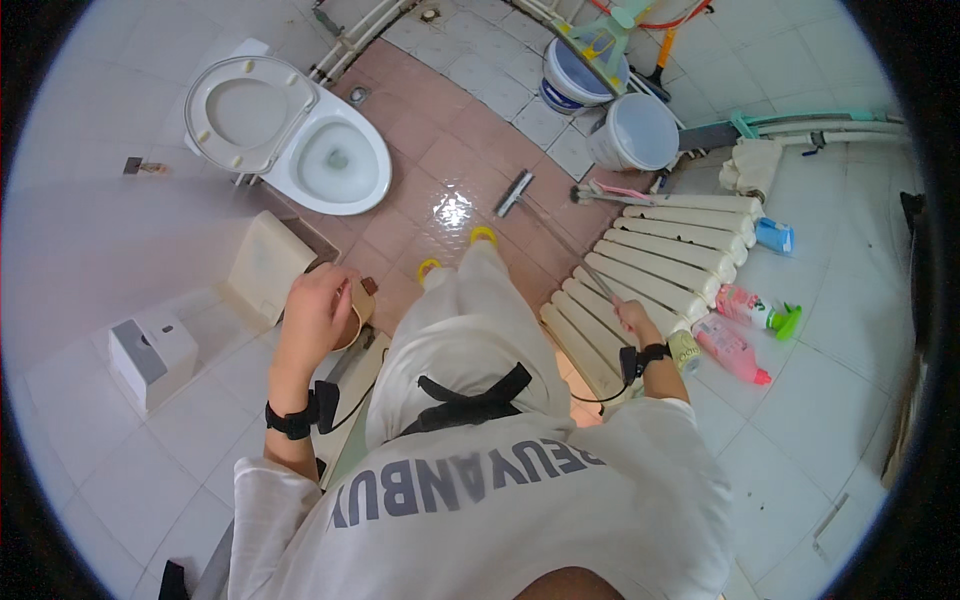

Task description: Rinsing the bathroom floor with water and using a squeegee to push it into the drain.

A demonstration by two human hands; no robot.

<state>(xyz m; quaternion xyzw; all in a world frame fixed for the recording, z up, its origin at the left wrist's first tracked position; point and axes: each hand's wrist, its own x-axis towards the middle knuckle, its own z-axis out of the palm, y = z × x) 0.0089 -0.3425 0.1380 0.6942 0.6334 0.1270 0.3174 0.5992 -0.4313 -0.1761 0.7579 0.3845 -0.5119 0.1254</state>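
My right hand (632,318) is closed around the thin handle of a floor squeegee (568,244). Its head (515,193), a short bar with a dark strip, rests on the wet pink tiles ahead of my feet. On the other side, my left hand (322,300) hangs with loosely bent fingers and nothing visible in it. Just beyond that hand is a tan round container (354,322), partly covered by it. A white toilet (335,160) stands ahead on the left with its lid raised.
At my right a cream radiator (665,245) runs along the wall, with a pink bottle (730,348), a spray bottle (745,305) and a blue pack (775,236) beside it. Two white buckets (640,133) stand at the far right. A floor drain (358,95) lies near the toilet.
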